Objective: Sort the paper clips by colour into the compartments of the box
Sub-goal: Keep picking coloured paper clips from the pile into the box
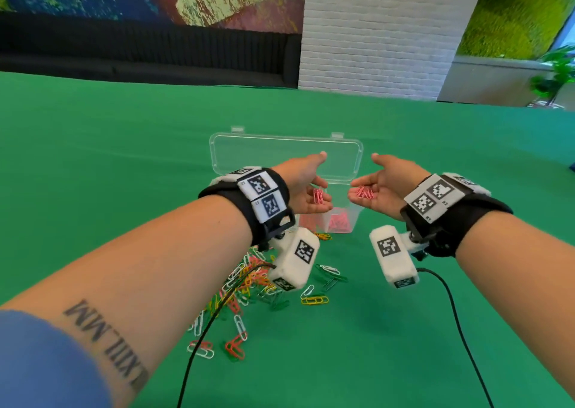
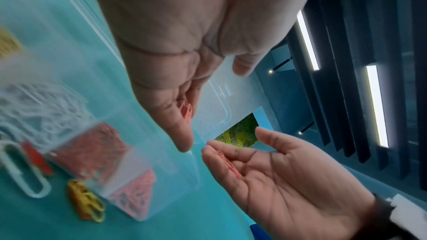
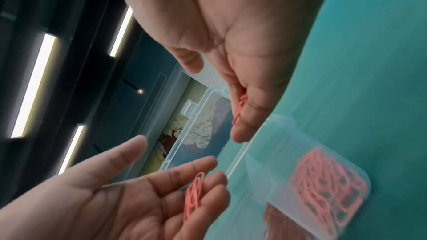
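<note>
While both palms are turned up above the box at frame centre, pink clips are cradled on relaxed fingers of the right hand and left hand, probably for tipping in. Free room is left between hands; the mixed pile lies below.

The clear box stands at 12 o'clock, and its raised lid closes the way behind it. Both hands hang above the box, the left hand and right hand with palms up, a narrow gap between them. The loose clip pile covers the cloth at 7 o'clock, crossed by a black cable. The green table lies bare from 3 to 5 o'clock, except for a second cable.
</note>
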Demonstrator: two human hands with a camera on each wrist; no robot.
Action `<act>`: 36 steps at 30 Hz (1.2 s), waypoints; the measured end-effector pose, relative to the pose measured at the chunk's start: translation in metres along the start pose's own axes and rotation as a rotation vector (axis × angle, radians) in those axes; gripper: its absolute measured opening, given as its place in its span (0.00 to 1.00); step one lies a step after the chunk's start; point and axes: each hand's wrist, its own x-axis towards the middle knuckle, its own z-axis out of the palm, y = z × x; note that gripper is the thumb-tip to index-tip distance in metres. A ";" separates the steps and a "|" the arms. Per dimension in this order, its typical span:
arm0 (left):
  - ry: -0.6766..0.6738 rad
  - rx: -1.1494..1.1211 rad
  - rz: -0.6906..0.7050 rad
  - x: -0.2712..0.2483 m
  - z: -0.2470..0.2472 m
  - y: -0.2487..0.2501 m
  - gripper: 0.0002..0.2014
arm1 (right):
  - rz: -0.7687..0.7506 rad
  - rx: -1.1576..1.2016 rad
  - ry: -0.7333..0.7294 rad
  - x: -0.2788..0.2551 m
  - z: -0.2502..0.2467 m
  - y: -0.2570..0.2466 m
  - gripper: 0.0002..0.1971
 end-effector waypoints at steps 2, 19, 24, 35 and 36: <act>0.019 -0.018 0.007 0.014 0.010 0.004 0.25 | -0.014 0.023 0.011 0.008 -0.001 -0.002 0.28; -0.001 0.858 0.318 -0.008 -0.002 -0.013 0.06 | -0.280 -0.422 0.020 0.001 -0.001 0.014 0.06; -0.112 1.407 0.187 -0.050 -0.034 -0.051 0.10 | -0.486 -1.049 -0.039 -0.045 0.000 0.041 0.08; 0.005 1.669 0.142 -0.078 -0.029 -0.091 0.21 | -0.291 -1.604 -0.199 -0.060 0.015 0.085 0.17; 0.017 1.671 0.158 -0.079 -0.027 -0.092 0.20 | -0.297 -1.615 -0.195 -0.061 0.018 0.085 0.17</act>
